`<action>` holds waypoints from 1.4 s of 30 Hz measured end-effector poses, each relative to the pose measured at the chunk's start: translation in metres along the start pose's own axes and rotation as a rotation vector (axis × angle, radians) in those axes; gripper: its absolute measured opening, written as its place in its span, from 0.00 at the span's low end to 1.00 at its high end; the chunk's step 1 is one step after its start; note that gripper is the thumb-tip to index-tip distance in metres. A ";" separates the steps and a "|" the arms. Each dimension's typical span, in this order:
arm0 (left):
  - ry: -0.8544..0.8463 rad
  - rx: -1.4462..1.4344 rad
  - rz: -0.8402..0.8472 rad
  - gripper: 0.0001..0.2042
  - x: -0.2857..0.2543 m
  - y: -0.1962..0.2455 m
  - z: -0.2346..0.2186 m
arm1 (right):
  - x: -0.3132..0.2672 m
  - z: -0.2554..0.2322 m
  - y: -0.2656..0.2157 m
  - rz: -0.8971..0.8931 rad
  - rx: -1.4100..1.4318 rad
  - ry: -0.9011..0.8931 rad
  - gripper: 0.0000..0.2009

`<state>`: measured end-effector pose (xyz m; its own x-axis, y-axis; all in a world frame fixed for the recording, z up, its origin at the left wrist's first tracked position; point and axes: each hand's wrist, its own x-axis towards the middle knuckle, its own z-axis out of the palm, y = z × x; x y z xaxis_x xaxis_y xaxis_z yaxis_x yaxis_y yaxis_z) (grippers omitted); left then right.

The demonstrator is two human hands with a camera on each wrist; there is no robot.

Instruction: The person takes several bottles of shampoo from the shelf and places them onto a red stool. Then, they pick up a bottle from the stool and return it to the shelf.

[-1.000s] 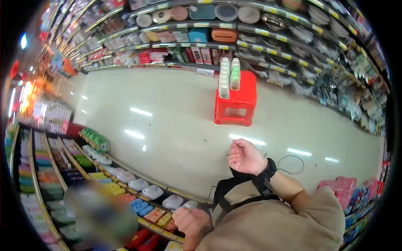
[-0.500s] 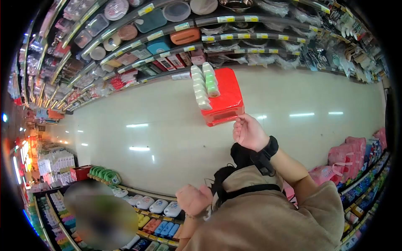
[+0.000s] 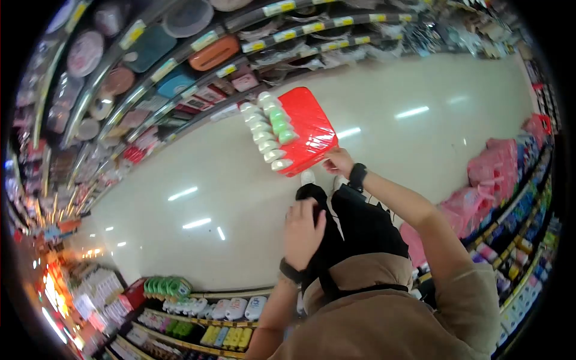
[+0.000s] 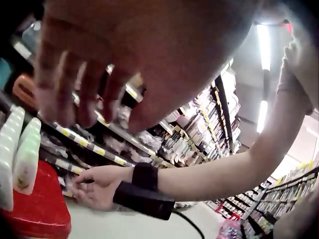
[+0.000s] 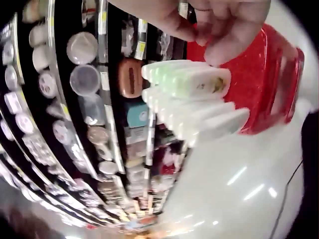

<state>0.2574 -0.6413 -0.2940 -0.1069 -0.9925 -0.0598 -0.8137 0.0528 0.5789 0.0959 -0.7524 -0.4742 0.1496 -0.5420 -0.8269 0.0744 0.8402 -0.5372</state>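
Note:
On a red plastic stool [image 3: 309,117] stand two rows of bottles. The outer row is of white bottles [image 3: 263,137]; the shorter row has white and light green bottles [image 3: 279,123]. My right hand [image 3: 339,161] is at the stool's near right corner, fingers loosely bent and holding nothing. In the right wrist view the fingers [image 5: 227,30] hang over the stool top, close beside the green-tinted row. My left hand [image 3: 303,234] is in front of my body, back upward, its fingers extended and apart from the bottles. The left wrist view shows it large, overlapping the shelves.
Shelves of bowls and boxes [image 3: 214,53] run behind the stool. Nearer me, a low shelf holds white bottles [image 3: 237,308] and green-packed goods [image 3: 168,286]. Pink bags [image 3: 492,165] lie along the right shelves. Pale tiled floor [image 3: 198,180] spreads between, with my shoes [image 3: 308,177] beside the stool.
The stool and bottles have come nearer and turned in the head view. My left hand has moved from beside my body to the front, its fingers straightening. My right hand has reached the stool's corner.

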 end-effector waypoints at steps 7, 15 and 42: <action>-0.120 0.081 -0.024 0.29 0.095 -0.099 0.047 | 0.105 0.005 0.033 -0.362 -0.990 0.207 0.28; -0.047 0.198 -0.057 0.35 0.161 -0.110 0.090 | 0.170 0.030 0.010 -0.459 -1.050 0.063 0.37; -0.335 -0.107 0.254 0.37 0.144 -0.076 0.091 | 0.063 0.014 0.011 -0.773 -0.868 0.291 0.14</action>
<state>0.2516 -0.7777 -0.4207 -0.4902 -0.8577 -0.1550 -0.6756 0.2616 0.6893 0.1204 -0.7770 -0.5299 0.1215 -0.9758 -0.1820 -0.6607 0.0574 -0.7485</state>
